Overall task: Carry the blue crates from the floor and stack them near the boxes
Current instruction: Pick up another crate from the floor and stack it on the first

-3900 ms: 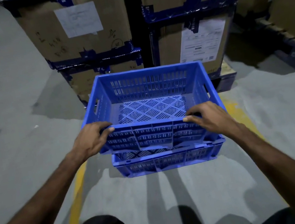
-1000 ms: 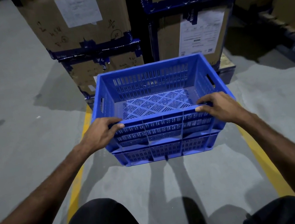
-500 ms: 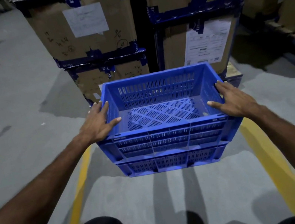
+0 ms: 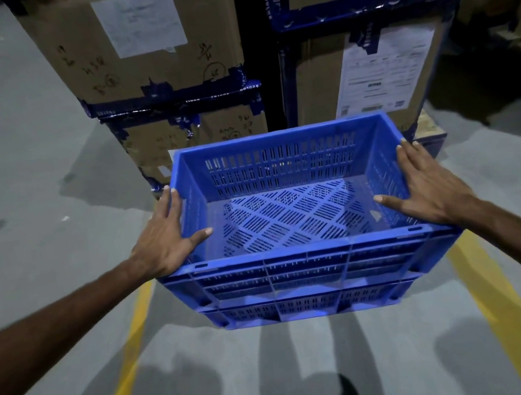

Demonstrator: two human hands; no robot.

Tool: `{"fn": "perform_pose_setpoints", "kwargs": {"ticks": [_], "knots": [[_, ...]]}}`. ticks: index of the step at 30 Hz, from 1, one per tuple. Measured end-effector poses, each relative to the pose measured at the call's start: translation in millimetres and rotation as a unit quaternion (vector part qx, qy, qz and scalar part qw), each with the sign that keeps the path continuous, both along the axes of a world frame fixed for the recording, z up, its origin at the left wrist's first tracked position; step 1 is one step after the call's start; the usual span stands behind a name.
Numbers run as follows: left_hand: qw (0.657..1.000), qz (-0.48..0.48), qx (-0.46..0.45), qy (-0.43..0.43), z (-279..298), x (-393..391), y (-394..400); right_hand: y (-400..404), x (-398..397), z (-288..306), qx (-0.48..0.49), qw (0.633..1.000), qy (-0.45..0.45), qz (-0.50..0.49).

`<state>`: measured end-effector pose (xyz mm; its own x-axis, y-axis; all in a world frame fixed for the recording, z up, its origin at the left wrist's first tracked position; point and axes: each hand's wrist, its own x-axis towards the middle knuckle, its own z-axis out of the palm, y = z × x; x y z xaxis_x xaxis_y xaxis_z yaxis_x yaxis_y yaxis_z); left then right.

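Here, my left hand (image 4: 169, 236) and right hand (image 4: 430, 189) lie flat with straight fingers along the side rims of the top blue crate (image 4: 294, 222), probably steadying it on the crate beneath (image 4: 305, 307). The stack sits on the floor (image 4: 29, 201) just before the cardboard boxes (image 4: 143, 61), open side up, long axis running left to right.
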<state>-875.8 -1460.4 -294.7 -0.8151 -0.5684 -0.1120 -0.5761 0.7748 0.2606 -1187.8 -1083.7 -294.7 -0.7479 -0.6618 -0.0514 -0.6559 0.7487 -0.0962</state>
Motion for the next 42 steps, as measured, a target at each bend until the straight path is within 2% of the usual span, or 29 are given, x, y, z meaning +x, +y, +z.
{"fn": "perform_pose_setpoints", "kwargs": {"ticks": [5,31,36,42], "knots": [[1.0,-0.002,-0.002,0.029,-6.6,1.7,-1.2,-0.3,-2.0,-7.0,-0.017,0.999,0.03,0.004],[0.997,0.006,0.013,0.07,-6.2,3.5,0.7,4.4,-3.6,-6.8,-0.041,0.999,0.017,0.002],[0.999,0.008,0.043,0.032,17.9,5.4,10.6,1.9,6.6,12.2,-0.029,0.999,-0.017,-0.005],[0.999,0.013,0.032,-0.02,41.1,8.7,13.9,0.2,14.8,34.9,0.006,0.998,-0.059,-0.025]]}}
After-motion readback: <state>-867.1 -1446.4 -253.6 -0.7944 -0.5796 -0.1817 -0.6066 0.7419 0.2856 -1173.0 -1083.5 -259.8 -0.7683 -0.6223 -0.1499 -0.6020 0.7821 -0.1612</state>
